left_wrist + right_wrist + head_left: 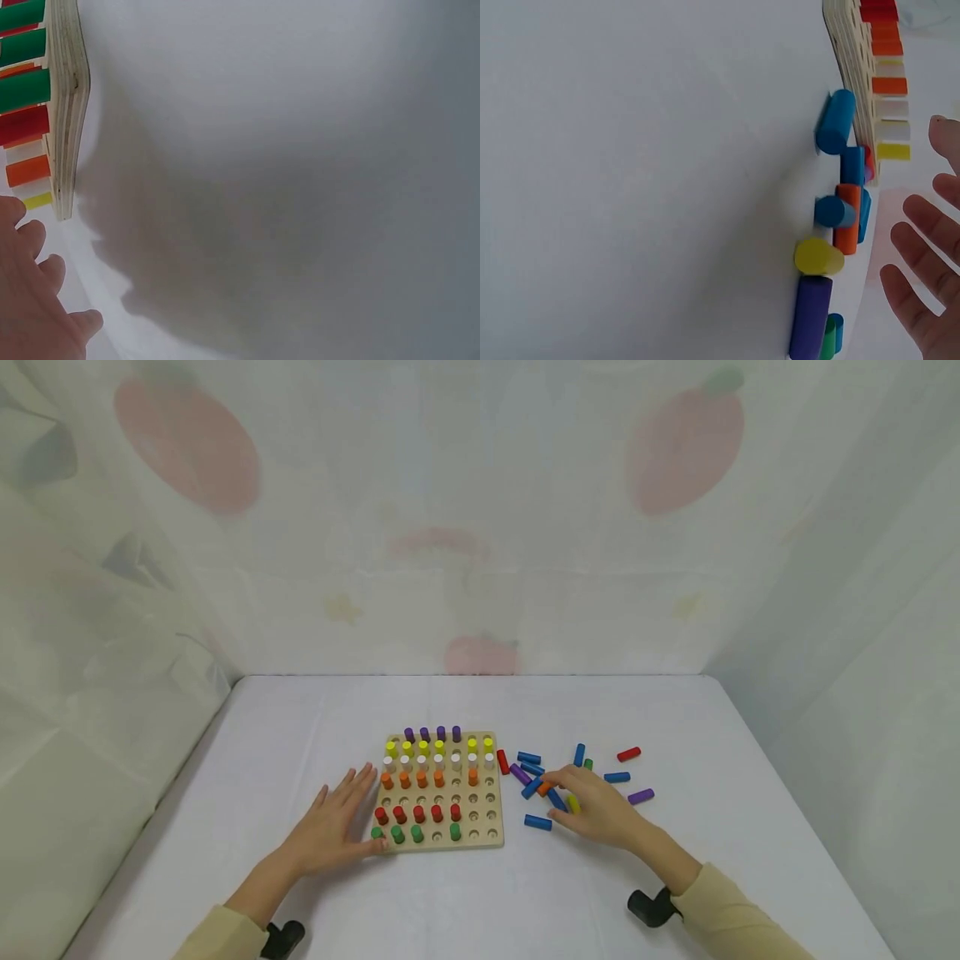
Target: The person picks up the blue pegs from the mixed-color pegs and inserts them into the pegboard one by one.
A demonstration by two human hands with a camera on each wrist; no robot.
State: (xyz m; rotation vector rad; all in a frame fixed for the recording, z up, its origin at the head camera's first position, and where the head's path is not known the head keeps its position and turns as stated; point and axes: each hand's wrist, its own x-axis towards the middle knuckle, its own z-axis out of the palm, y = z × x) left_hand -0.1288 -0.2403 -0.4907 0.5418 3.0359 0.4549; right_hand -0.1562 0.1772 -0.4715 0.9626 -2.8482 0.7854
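Note:
A wooden pegboard (482, 825) lies on the table with rows of purple, yellow, white, orange, red and green pegs upright in it, some holes bare. My left hand (330, 831) spreads along its left side, thumb at the near left corner by a green peg (397, 834). Over a loose pile to the right hovers my right hand (600, 806), its fingertips close above an orange peg (544, 789) and blue pegs. In the right wrist view the fingers of this hand stand apart, nothing between them. A yellow peg (819, 257) lies below the hand.
Around the pile lie a blue peg (537, 822) at the near side, a purple peg (641, 796) and a red peg (628, 754) farther right. A white cloth (300, 718) covers the table, and printed curtains (480, 593) hang behind and beside it.

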